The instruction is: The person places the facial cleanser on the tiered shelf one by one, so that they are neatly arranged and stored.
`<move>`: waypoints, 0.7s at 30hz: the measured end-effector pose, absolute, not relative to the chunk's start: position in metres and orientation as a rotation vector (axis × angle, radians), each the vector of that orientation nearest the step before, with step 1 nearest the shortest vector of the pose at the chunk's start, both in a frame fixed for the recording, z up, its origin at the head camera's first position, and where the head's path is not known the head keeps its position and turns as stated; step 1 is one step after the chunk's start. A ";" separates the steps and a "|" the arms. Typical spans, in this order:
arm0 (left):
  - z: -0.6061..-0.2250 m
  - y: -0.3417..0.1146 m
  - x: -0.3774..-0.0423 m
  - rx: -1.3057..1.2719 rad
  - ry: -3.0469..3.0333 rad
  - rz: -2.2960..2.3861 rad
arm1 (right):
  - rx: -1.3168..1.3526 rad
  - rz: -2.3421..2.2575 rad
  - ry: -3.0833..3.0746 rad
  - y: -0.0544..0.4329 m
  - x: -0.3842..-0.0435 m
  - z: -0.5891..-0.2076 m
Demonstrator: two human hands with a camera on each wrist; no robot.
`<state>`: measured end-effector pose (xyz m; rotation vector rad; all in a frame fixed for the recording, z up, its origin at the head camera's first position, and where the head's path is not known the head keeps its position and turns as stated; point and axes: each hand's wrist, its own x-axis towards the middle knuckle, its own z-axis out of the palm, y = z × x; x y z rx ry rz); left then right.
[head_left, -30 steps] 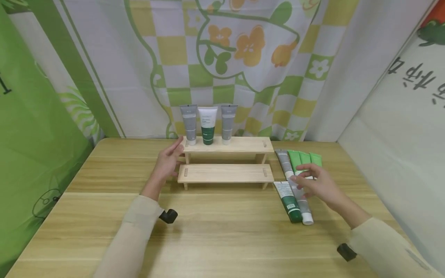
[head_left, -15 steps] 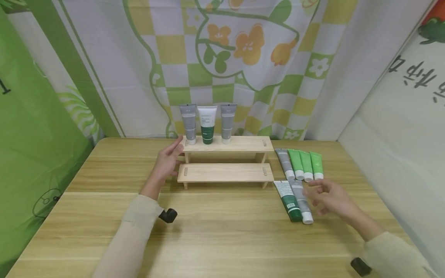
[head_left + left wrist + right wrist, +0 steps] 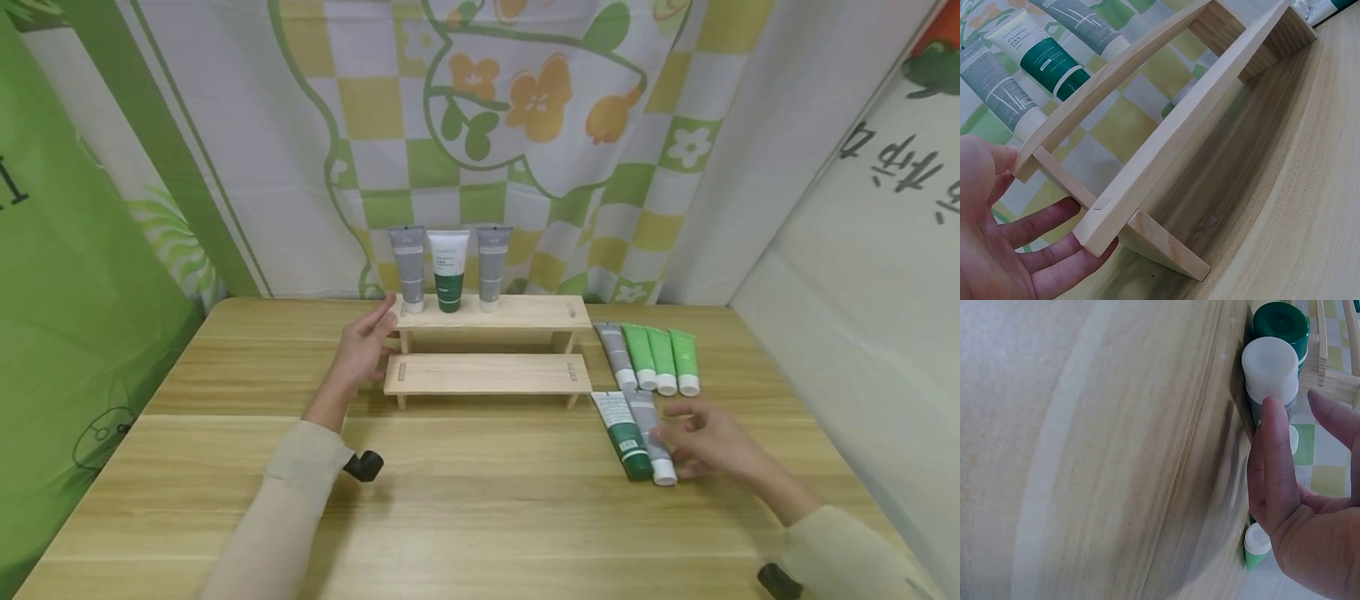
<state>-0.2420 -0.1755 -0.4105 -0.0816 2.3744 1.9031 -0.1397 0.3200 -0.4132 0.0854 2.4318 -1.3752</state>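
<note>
1. Head view: two-tier wooden rack on the counter.
2. Upper shelf: three tubes upright, namely left grey tube, standing white-green tube, right grey tube.
3. Counter, right of rack: lying white-green tube and lying grey tube, side by side; behind them, rear grey tube and three light-green tubes in a row.
4. Left wrist view: low and close; gives the front leg at length and fingertips reaching behind the lower shelf, both obscure from above.
5. Right wrist view: end-on; white cap of the lying grey tube, just beside the dark-green cap.
6. Edges: counter's far edge just behind the rack, before the patterned curtain; lying white-green tube just beside the lower shelf's right corner. Counter surface runs forward from the rack, between left sleeve and right sleeve.
7. Left hand: at the rack's left end, fingers spread, thumb against the upper shelf.
8. Right hand: beside the lying grey tube, thumb and forefinger well parted; contact cannot be told.
</note>
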 end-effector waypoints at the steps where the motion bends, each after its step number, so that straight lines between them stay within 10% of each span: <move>1: -0.410 -0.175 -0.242 -0.086 2.370 1.906 | 0.077 -1.367 2.433 0.320 -0.140 -0.413; 21: -0.410 -0.175 -0.242 -0.090 2.344 1.934 | 0.052 -1.198 2.478 0.314 -0.149 -0.413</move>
